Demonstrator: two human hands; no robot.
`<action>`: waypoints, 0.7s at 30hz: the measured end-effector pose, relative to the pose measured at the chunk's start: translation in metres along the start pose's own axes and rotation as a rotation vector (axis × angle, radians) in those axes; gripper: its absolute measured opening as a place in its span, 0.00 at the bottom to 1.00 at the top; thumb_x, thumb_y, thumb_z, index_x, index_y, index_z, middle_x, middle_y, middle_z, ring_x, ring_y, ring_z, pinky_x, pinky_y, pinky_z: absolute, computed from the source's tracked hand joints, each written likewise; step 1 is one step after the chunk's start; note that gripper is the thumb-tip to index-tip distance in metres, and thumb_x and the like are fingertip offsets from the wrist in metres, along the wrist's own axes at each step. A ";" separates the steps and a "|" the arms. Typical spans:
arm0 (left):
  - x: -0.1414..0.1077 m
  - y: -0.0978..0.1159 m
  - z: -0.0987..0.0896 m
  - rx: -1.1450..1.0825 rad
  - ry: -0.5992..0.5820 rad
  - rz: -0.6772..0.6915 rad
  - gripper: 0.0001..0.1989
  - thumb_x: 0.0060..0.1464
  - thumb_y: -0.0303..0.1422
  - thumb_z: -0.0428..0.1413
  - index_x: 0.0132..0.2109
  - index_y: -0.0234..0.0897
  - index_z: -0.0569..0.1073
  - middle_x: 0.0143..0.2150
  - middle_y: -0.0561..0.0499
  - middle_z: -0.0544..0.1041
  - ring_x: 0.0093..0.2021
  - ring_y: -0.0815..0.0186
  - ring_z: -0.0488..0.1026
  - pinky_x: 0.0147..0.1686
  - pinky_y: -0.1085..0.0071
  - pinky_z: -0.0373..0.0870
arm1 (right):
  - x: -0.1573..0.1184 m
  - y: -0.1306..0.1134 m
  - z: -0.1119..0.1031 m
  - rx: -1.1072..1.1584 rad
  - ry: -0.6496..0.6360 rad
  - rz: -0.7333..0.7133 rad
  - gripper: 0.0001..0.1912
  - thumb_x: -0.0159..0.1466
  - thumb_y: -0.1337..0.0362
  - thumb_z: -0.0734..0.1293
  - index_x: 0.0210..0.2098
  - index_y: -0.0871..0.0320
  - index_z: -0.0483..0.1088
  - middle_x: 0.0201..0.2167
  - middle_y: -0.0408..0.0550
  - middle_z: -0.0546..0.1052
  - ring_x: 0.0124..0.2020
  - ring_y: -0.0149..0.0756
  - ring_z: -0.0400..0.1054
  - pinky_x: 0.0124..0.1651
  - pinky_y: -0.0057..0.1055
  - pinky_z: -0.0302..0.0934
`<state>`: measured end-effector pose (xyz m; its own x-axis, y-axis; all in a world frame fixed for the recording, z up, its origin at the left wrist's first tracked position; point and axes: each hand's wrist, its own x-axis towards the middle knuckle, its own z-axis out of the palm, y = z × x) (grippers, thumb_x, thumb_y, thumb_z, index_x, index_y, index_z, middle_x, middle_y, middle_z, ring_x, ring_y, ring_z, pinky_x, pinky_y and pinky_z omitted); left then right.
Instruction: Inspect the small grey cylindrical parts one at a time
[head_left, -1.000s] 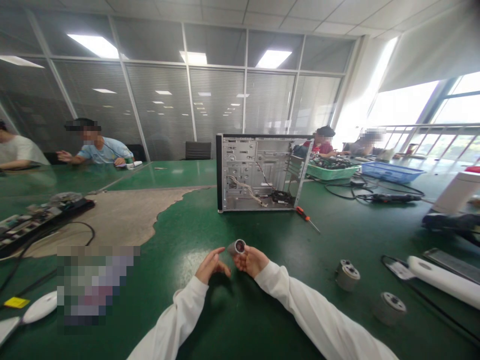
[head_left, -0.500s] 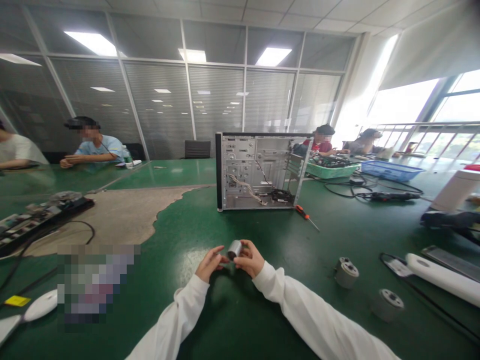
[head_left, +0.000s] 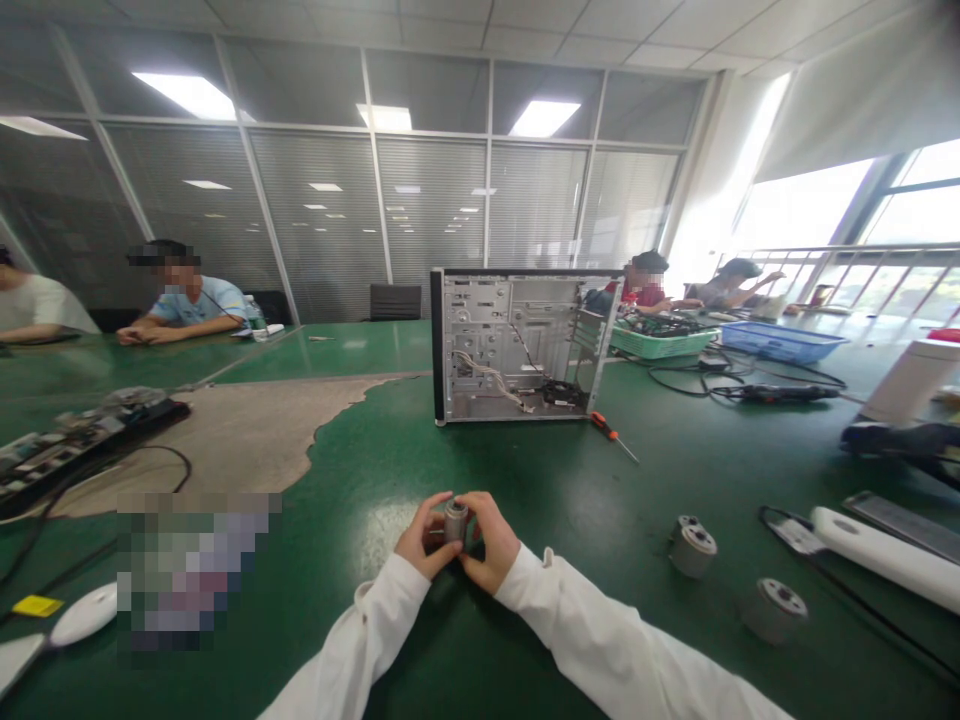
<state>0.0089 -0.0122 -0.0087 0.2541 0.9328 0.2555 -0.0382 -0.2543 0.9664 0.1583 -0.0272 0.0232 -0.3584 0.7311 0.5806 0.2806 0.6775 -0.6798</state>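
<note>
Cylinder of grey metal (head_left: 455, 523), long axis near vertical, narrow stub (head_left: 454, 502) upward, sits over the green tabletop (head_left: 540, 480); bare left hand (head_left: 422, 540) grasps it, bare right hand (head_left: 492, 542) curls alongside, its hold unclear.

No lettering, brand or number can be read. Taking the clock from mid-view: the yellow tag (head_left: 37, 606) far out at eight o'clock shows no legible print, and the blocky pixelated patch (head_left: 187, 575) nearer in yields none. Close in toward four o'clock, the small pale mark (head_left: 559, 402) inside the computer case (head_left: 480, 405) may be a label, too tiny to read.
</note>
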 end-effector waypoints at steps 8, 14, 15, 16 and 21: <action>0.003 0.023 -0.006 -0.327 0.035 -0.142 0.38 0.36 0.38 0.59 0.52 0.38 0.49 0.30 0.48 0.74 0.34 0.60 0.72 0.37 0.64 0.63 | -0.001 0.002 0.000 0.052 0.050 -0.014 0.41 0.43 0.77 0.60 0.54 0.56 0.43 0.43 0.52 0.59 0.37 0.35 0.59 0.32 0.30 0.60; 0.004 0.028 -0.015 -0.526 0.105 -0.279 0.40 0.35 0.39 0.60 0.53 0.42 0.47 0.28 0.50 0.74 0.35 0.60 0.72 0.31 0.71 0.63 | 0.001 0.005 -0.002 0.065 0.070 0.043 0.39 0.44 0.77 0.60 0.53 0.54 0.44 0.43 0.51 0.59 0.35 0.33 0.60 0.29 0.29 0.60; 0.004 0.028 -0.015 -0.542 0.117 -0.297 0.39 0.35 0.40 0.60 0.53 0.42 0.48 0.29 0.50 0.74 0.35 0.61 0.72 0.31 0.71 0.63 | 0.002 0.006 -0.002 0.072 0.070 0.052 0.38 0.44 0.77 0.60 0.53 0.54 0.44 0.43 0.51 0.59 0.35 0.33 0.60 0.29 0.28 0.60; 0.004 0.027 -0.016 -0.555 0.126 -0.308 0.38 0.36 0.40 0.59 0.52 0.42 0.49 0.30 0.49 0.74 0.34 0.61 0.72 0.32 0.70 0.63 | 0.002 0.007 -0.002 0.077 0.071 0.061 0.38 0.44 0.76 0.60 0.52 0.54 0.44 0.43 0.51 0.59 0.35 0.33 0.60 0.28 0.28 0.60; 0.004 0.024 -0.013 -0.516 0.150 -0.316 0.33 0.38 0.41 0.57 0.50 0.40 0.52 0.30 0.49 0.74 0.32 0.62 0.73 0.33 0.69 0.64 | 0.003 0.011 -0.001 0.089 0.070 0.103 0.35 0.44 0.76 0.60 0.51 0.54 0.47 0.43 0.51 0.60 0.35 0.33 0.61 0.28 0.28 0.60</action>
<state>-0.0037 -0.0117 0.0159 0.1920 0.9781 -0.0804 -0.4550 0.1612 0.8758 0.1609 -0.0180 0.0178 -0.2681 0.8020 0.5338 0.2310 0.5914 -0.7726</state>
